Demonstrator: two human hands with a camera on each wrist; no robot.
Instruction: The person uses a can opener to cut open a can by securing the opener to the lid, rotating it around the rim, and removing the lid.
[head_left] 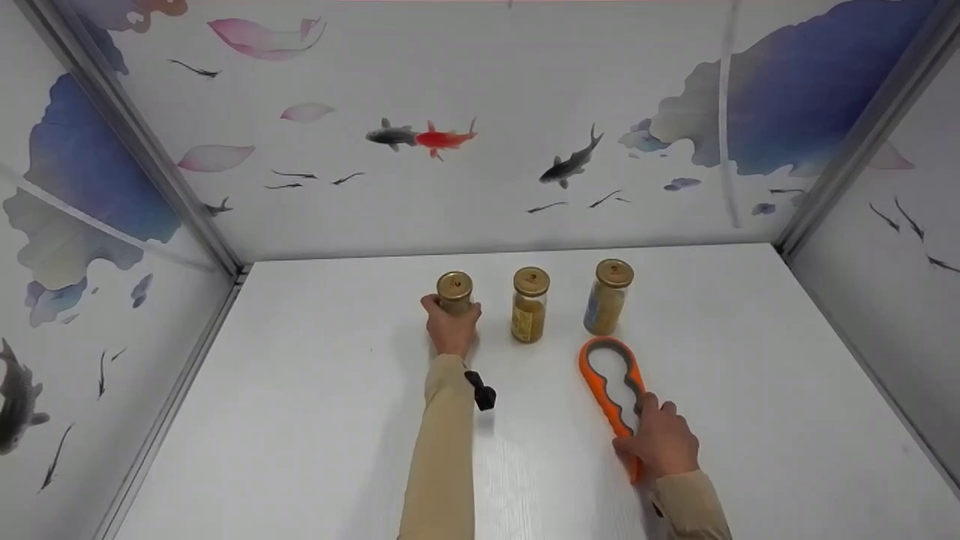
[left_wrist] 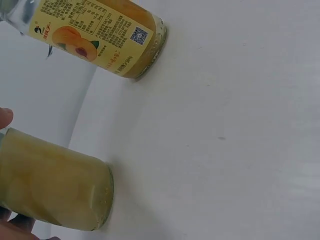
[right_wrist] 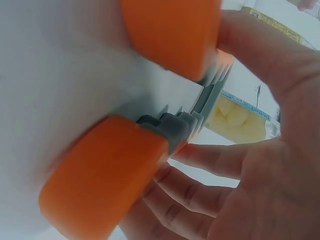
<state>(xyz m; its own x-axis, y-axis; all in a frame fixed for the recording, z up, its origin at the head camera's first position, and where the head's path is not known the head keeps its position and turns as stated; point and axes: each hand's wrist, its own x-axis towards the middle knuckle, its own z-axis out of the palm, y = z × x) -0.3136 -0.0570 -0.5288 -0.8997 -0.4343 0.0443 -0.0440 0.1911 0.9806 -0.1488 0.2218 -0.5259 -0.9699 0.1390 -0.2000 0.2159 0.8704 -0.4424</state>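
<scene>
In the head view my left hand (head_left: 452,331) grips a glass jar with a gold lid (head_left: 454,285), which stands upright at the left of a row. Pale yellow contents fill this jar (left_wrist: 55,181) in the left wrist view; a thumb tip and some fingers show around it. My right hand (head_left: 664,442) holds an orange and grey jar opener (head_left: 598,390) by its handles, thumb on one side and fingers on the other. Seen from the right wrist, the opener's two orange handle ends (right_wrist: 105,175) stand apart, close over the white surface.
A second gold-lidded jar (head_left: 529,307) with a yellow peach label stands right of the held one. A third jar (head_left: 607,298), with a blue label, is just beyond the opener's loop. Printed panels (head_left: 487,195) wall the white table (head_left: 315,420) at back and sides.
</scene>
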